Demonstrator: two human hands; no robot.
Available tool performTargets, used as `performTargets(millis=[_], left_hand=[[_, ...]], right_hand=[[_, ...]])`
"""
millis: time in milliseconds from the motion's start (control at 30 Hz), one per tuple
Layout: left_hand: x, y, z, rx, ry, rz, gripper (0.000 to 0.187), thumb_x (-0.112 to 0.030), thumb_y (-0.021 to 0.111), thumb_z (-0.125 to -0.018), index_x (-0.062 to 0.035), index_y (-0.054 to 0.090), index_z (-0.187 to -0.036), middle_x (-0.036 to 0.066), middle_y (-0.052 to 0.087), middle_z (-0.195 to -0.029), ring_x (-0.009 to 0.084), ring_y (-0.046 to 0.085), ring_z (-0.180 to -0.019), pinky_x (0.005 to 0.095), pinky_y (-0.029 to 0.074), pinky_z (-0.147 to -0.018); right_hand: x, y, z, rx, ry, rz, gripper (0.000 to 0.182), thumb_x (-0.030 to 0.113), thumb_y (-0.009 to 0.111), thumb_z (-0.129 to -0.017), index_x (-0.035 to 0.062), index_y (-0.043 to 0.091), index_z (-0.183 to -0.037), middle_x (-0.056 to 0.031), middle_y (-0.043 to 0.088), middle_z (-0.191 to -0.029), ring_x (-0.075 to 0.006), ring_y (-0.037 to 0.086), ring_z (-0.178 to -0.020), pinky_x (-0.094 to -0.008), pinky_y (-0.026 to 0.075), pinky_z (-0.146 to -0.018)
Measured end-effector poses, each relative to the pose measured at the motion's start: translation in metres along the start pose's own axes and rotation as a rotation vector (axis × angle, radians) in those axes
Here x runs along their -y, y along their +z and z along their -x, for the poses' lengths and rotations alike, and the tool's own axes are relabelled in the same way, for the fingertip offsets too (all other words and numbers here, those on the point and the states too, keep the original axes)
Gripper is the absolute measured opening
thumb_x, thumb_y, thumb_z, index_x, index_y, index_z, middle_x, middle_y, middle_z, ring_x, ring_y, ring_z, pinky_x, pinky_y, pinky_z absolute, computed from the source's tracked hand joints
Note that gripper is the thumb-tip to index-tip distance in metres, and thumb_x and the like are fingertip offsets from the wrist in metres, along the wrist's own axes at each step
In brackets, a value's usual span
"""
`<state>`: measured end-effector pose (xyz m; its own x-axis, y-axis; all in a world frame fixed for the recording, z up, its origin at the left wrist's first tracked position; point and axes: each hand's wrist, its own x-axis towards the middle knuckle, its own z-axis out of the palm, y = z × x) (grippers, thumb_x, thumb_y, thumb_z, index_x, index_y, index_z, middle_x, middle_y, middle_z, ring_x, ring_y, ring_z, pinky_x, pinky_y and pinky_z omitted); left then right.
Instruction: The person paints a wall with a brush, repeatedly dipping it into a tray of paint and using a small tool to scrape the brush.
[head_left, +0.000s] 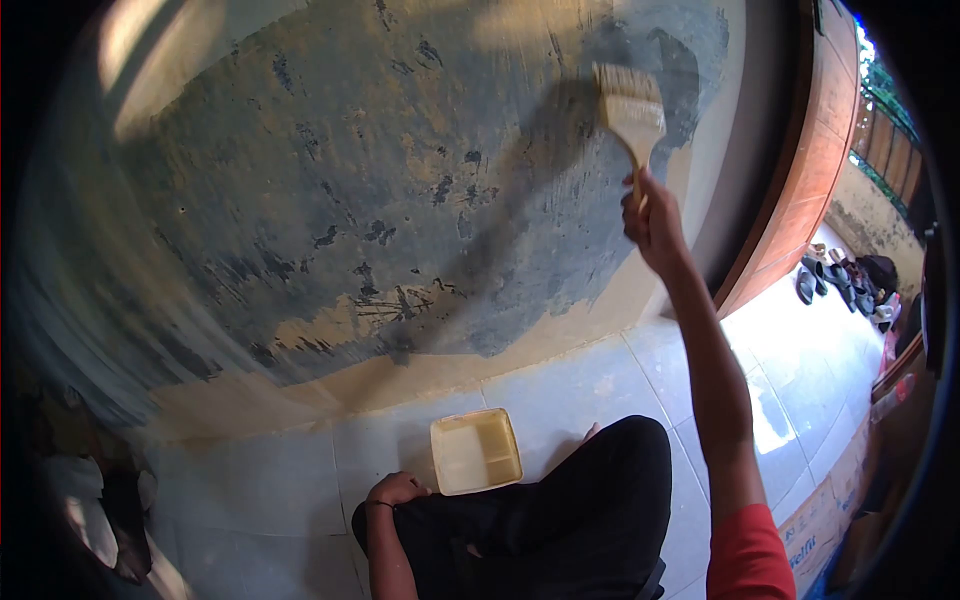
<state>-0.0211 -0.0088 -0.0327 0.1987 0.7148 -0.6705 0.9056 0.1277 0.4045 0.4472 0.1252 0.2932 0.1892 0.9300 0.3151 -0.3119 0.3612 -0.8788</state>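
My right hand is wrapped round the handle of a wide paintbrush, raised at the upper right of the wall. The brush's pale bristles point up and overlap a dark patch of the wall. Grey, worn paint with black scuffs and tan bare spots covers much of that wall. My left hand lies loosely on my knee, holding nothing. Just right of it, a square yellowish plastic tub with pale liquid inside stands on the tiles.
Pale floor tiles run along the foot of the wall. A wooden door stands open at the right, with several shoes beyond it. Flattened cardboard lies at the lower right, and dark and white cloth at the far left.
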Motion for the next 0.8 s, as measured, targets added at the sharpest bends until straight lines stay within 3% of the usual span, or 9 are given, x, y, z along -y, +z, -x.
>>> performTargets(millis=[233,367,800], left_hand=[[0.003,0.001,-0.001,-0.032,0.024,0.07,0.046,-0.046,0.073,-0.067,-0.0059,0.068,-0.09,0.014,0.068,-0.092,0.0244,0.064,-0.086,0.0339,0.049,-0.078],[0.009,0.005,-0.007,-0.031,0.029,0.073,0.048,-0.047,0.073,-0.067,-0.0062,0.068,-0.091,0.014,0.068,-0.092,0.0247,0.064,-0.087,0.0342,0.049,-0.078],[-0.008,-0.003,0.006,-0.014,-0.009,0.032,0.043,-0.044,0.071,-0.072,-0.006,0.069,-0.094,0.013,0.068,-0.092,0.0238,0.064,-0.087,0.0326,0.049,-0.079]], right_hand=[[0.084,0.026,-0.06,0.004,-0.024,0.114,0.039,0.042,0.043,-0.096,0.0039,0.047,-0.1,0.0016,0.041,-0.066,-0.002,0.029,-0.042,-0.0183,0.023,-0.035],[0.09,0.025,-0.06,0.027,-0.04,0.175,0.04,0.044,0.043,-0.096,0.0038,0.048,-0.101,0.0023,0.04,-0.066,-0.0012,0.029,-0.043,-0.018,0.022,-0.036],[-0.024,-0.068,-0.002,0.017,0.138,0.268,0.042,0.045,0.043,-0.096,0.004,0.05,-0.097,0.0003,0.042,-0.064,-0.0046,0.031,-0.039,-0.0215,0.021,-0.034]])
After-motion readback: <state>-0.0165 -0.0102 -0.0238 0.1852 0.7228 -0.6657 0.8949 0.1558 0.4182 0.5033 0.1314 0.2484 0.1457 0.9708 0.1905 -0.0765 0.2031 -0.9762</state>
